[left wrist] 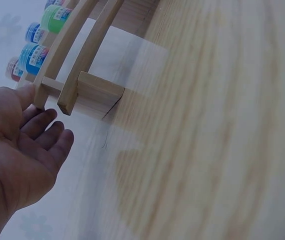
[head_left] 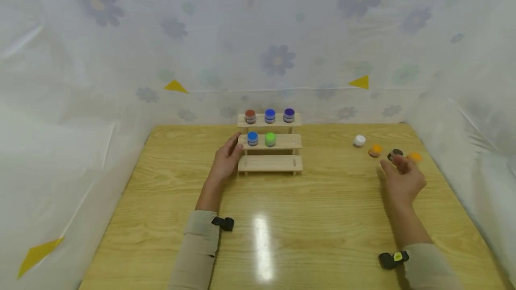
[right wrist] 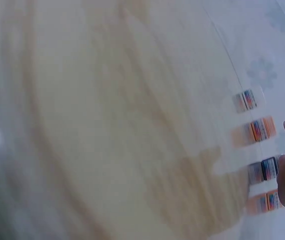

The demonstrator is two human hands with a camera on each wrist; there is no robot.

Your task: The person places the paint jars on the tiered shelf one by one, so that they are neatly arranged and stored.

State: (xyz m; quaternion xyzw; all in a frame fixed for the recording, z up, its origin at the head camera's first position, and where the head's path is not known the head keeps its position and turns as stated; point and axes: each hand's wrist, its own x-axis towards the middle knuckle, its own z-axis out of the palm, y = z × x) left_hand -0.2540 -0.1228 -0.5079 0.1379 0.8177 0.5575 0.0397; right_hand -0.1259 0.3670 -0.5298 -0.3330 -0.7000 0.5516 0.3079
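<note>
A three-tier wooden stand [head_left: 270, 163] holds small paint jars. On its top tier are a brown-red jar [head_left: 250, 117], a blue jar [head_left: 270, 116] and a purple jar [head_left: 289, 115]; the middle tier bears a light blue jar [head_left: 252, 138] and a green jar [head_left: 270, 139]. My left hand [head_left: 227, 160] grips the left end of the middle tier, thumb at the board's end [left wrist: 41, 95]. Over at the right, my right hand [head_left: 405, 182] hovers close by a black-lidded jar [head_left: 396, 153], thumb and forefinger apart and nothing seen between them.
A white jar [head_left: 359, 141], an orange-yellow jar [head_left: 375, 150] and another orange jar [head_left: 414, 157], partly behind the right hand, stand in a slanted row with the black one. The wooden table [head_left: 322, 218] ends at a flowered sheet [head_left: 278, 59] behind.
</note>
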